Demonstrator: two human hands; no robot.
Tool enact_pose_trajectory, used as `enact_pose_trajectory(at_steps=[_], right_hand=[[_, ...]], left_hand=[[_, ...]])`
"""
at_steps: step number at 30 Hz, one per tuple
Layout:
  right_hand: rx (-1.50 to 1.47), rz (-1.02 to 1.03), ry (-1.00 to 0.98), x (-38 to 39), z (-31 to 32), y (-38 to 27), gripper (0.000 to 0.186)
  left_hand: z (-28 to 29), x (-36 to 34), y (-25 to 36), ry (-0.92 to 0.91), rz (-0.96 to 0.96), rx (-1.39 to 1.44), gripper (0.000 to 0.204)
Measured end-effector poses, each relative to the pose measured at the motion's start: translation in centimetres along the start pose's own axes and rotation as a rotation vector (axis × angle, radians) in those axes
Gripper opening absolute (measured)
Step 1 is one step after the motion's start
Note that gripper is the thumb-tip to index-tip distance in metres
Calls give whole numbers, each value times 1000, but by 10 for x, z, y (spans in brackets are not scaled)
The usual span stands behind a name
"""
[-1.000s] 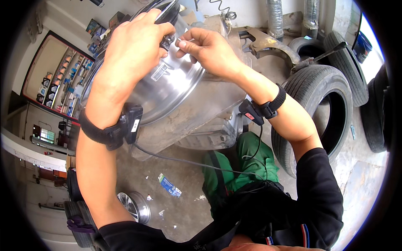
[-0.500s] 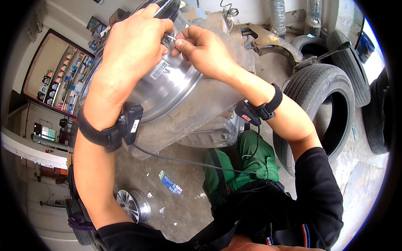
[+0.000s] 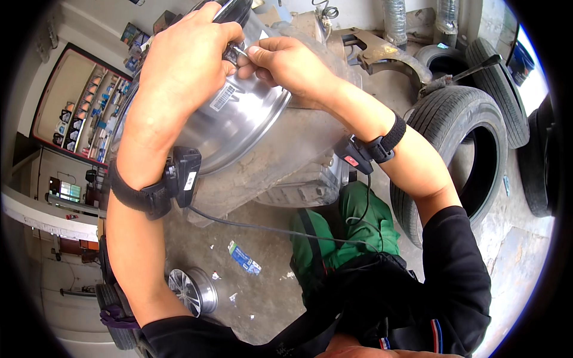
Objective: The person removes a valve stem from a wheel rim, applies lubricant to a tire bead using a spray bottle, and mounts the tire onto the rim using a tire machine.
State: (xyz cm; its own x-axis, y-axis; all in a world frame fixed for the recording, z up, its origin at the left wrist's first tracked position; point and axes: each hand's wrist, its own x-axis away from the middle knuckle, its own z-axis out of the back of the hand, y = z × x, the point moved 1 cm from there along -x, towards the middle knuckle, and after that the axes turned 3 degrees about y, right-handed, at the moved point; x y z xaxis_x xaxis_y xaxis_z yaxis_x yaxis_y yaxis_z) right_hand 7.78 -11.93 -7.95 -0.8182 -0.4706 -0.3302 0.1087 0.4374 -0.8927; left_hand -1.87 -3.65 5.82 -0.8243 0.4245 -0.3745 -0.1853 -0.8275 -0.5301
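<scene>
At the shiny wheel (image 3: 239,128), our left hand (image 3: 185,65) pinches a small dark part (image 3: 230,54), our right hand (image 3: 292,64) a thin metal pin (image 3: 243,53), which could drop if our grip slips.

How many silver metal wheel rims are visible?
2: one silver metal wheel rim by the left hand and right hand; a second rim on the grey floor, lower left. More may be hidden.
</scene>
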Motion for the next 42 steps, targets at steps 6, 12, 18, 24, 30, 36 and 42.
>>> enact_pose_trajectory(at_steps=[6, 12, 18, 24, 30, 36, 42], right_hand=[[5, 23, -8, 1, -2, -5, 23], [149, 96, 68, -1, 0, -7, 22], [431, 214, 89, 2, 1, -16, 26], [594, 139, 17, 8, 2, -32, 26], [465, 116, 37, 10, 2, -32, 24], [376, 160, 96, 9, 0, -23, 24], [305, 109, 73, 10, -3, -22, 27]], left_hand=[[0, 2, 0, 0, 18, 6, 40], [-1, 2, -1, 13, -3, -2, 40], [-1, 3, -2, 27, -12, -13, 40], [0, 3, 0, 15, 0, -3, 40], [-1, 3, -1, 19, 1, -10, 40], [0, 4, -1, 12, 0, -30, 41], [-1, 4, -1, 16, 8, -2, 41]])
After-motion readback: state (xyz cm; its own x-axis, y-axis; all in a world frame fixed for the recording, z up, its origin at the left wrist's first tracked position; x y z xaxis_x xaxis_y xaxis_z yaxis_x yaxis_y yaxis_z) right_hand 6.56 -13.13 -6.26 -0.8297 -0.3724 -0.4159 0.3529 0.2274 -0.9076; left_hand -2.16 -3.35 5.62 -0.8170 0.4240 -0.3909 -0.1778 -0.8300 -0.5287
